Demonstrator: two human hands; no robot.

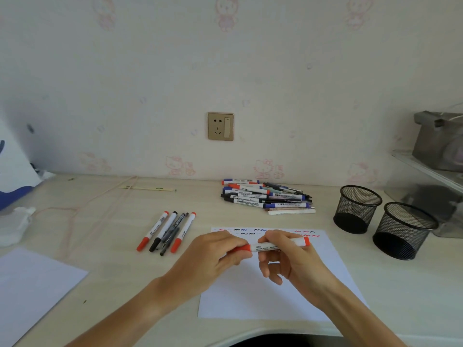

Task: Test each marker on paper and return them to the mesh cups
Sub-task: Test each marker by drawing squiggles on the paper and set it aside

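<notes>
— Marker (pixel 271 246), red-capped with a white barrel: where is it held?

— Above the paper (pixel 280 291), level, between both hands. The cap end is pinched by the left hand (pixel 213 256); the barrel is gripped by the right hand (pixel 288 256).

— How is it expected to handle?

— It is judged light, stiff and smooth plastic, a little slippery; the barrel is best gripped mid-length, the cap pulled straight off.

— And the rest?

— Untested markers are heaped in a pile (pixel 268 197) at the far side of the bench (pixel 100 246); four pens (pixel 166 231) lie left of the sheet. Two black wire mesh cups (pixel 357 209) are seen at the right, round, open and rigid.
</notes>
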